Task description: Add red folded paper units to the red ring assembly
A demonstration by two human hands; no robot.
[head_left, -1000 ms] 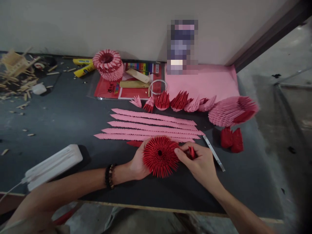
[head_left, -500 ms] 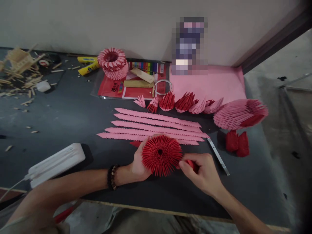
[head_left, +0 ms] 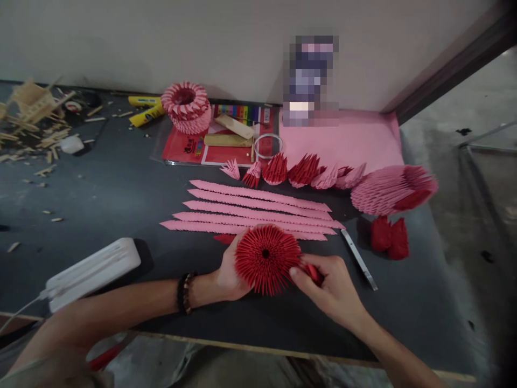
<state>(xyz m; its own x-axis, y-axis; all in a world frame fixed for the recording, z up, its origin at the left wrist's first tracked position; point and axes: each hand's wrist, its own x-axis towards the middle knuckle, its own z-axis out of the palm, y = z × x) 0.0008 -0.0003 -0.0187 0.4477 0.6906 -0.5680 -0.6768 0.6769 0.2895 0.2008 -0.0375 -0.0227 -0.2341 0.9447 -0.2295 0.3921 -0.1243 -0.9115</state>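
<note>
A round red piece of folded-paper origami (head_left: 269, 258), with spiky folds radiating from a dark centre hole, sits in my left hand (head_left: 234, 269), whose fingers curl behind it out of sight. At its right edge, my right hand (head_left: 331, 285) is closed around some red folded paper (head_left: 314, 273), the thumb touching the rim of the disc. Just beyond, several pink folded-paper strips (head_left: 250, 205) lie side by side. A bit of red folded paper (head_left: 224, 238) shows near my left hand.
A pink and red origami ring piece (head_left: 186, 116) stands on a red packet (head_left: 183, 145) at the back. Fan-shaped paper pieces (head_left: 304, 170), a large pink one (head_left: 390, 188) and red bundles (head_left: 390, 237) are right. A metal strip (head_left: 359, 260), white power strip (head_left: 95, 272) and wood scraps (head_left: 48, 140) also lie here.
My right hand has shifted slightly left, its thumb further over the disc's rim. The left hand keeps its hold, and the view has moved a little.
</note>
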